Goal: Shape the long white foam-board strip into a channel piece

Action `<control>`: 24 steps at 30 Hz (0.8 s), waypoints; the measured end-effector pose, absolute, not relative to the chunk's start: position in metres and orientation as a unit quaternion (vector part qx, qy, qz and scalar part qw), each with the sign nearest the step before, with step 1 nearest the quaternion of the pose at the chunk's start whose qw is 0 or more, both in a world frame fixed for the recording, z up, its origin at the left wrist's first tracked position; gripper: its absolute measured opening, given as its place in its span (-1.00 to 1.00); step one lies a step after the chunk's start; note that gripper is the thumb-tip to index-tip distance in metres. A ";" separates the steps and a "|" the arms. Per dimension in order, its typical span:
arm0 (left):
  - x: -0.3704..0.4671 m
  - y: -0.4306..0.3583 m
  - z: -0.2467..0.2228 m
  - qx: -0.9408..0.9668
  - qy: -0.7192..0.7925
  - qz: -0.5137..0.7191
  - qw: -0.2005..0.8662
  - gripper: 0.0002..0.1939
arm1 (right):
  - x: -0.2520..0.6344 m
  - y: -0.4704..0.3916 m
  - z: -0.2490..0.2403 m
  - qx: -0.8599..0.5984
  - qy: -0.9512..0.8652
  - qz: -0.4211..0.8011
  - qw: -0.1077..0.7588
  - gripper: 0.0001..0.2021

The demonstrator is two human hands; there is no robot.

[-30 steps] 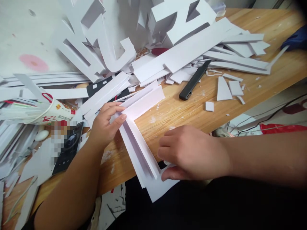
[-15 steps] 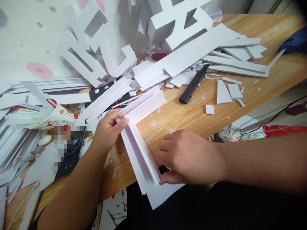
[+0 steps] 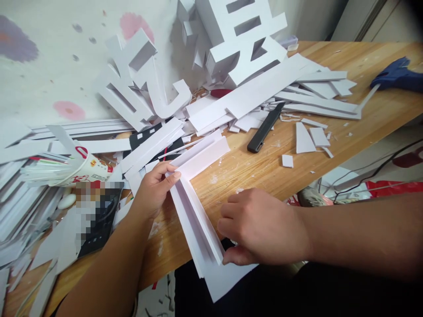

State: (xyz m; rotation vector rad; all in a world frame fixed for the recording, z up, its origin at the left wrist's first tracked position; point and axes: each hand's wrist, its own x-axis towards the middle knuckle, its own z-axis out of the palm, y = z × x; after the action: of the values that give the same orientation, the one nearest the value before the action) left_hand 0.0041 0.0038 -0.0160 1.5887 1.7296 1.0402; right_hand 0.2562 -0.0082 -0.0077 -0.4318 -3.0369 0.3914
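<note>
So this looks like a hold-and-steady step on the white angled piece (image 3: 201, 220), sitting mid-frame with its lower end poking past the edge of the worktop (image 3: 231, 172). Left hand (image 3: 157, 187) is pinching the corner, thumb on the near side. Right hand (image 3: 257, 224) is curled over the lower end, thumb tip right by the wall's end; can't tell what those fingers grip, they're hidden. I'd say the next move calls for keeping that corner still and the wall lined up. Black cutter (image 3: 266, 128) lies upper right of centre, untouched.
</note>
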 end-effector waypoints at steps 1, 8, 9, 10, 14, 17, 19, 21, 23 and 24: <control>0.005 0.003 -0.016 0.583 0.641 0.397 0.302 -0.85 | 0.256 -0.008 -0.008 -0.139 -0.982 0.128 0.023 -0.63; 0.011 0.002 -0.013 0.520 0.623 0.433 0.392 -0.88 | 0.254 -0.009 -0.004 -0.144 -0.981 0.132 0.017 -0.66; 0.011 0.002 -0.013 0.511 0.623 0.436 0.401 -0.89 | 0.254 -0.009 -0.004 -0.144 -0.980 0.133 0.016 -0.66; 0.012 0.002 -0.013 0.502 0.624 0.439 0.409 -0.89 | 0.253 -0.010 -0.004 -0.144 -0.980 0.135 0.013 -0.67; 0.014 0.002 -0.010 0.480 0.623 0.444 0.430 -0.88 | 0.254 -0.012 -0.003 -0.149 -0.978 0.143 -0.002 -0.72; 0.015 0.003 -0.008 0.472 0.621 0.445 0.440 -0.87 | 0.254 -0.013 -0.003 -0.145 -0.979 0.145 -0.003 -0.74; 0.015 0.003 -0.008 0.467 0.621 0.446 0.444 -0.86 | 0.253 -0.014 -0.003 -0.144 -0.979 0.145 -0.004 -0.74; 0.014 0.003 -0.009 0.470 0.621 0.444 0.443 -0.86 | 0.253 -0.014 -0.004 -0.148 -0.978 0.146 -0.008 -0.73; 0.011 0.003 -0.011 0.483 0.621 0.439 0.434 -0.85 | 0.253 -0.015 -0.006 -0.153 -0.977 0.145 -0.001 -0.72; 0.010 0.003 -0.012 0.492 0.622 0.435 0.427 -0.84 | 0.253 -0.015 -0.008 -0.153 -0.977 0.145 0.007 -0.72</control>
State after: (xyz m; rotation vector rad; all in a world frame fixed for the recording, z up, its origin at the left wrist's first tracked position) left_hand 0.0098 0.0029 -0.0116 1.2296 1.5546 1.0861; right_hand 0.2534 -0.0150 -0.0076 -0.4801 -3.0577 0.4528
